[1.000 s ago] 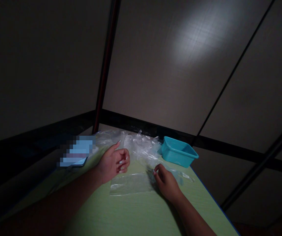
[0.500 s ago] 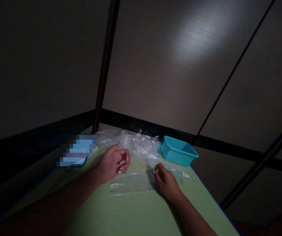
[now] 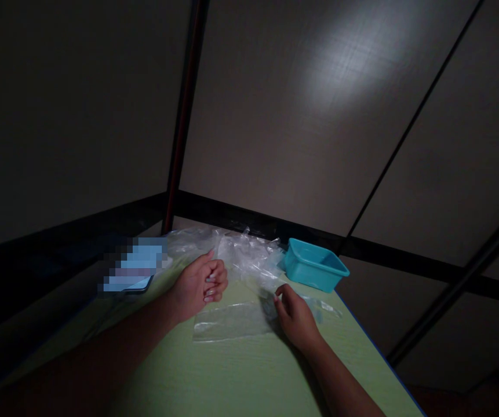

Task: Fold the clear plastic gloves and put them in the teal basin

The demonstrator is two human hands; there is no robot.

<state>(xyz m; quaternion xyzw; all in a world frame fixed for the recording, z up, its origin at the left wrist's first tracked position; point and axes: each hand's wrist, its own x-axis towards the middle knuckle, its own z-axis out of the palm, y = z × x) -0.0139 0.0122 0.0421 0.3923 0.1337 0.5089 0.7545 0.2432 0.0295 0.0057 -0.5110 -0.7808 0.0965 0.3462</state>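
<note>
My left hand point(image 3: 201, 288) is raised over the table, palm turned inward, with the fingers curled in and the thumb stretched out. Whatever its curled fingers may hold is hidden. A flat clear plastic bag point(image 3: 227, 321) lies between my hands, its right end by my right hand point(image 3: 295, 318). The fingers of my right hand are bent, thumb and index close together. Anything between those fingertips is too small or too hidden to name. Behind both hands spreads a crumpled heap of clear plastic bags point(image 3: 249, 255).
A turquoise plastic basket point(image 3: 314, 266) stands at the table's right edge. At the left edge lies a phone point(image 3: 138, 284), its screen blurred out. The green table point(image 3: 214, 382) has a blue edge and meets dark panelled walls point(image 3: 266, 116) at the back.
The fingers of my left hand have curled in more tightly. My right hand has shifted very slightly, and the plastic bags lie as before.
</note>
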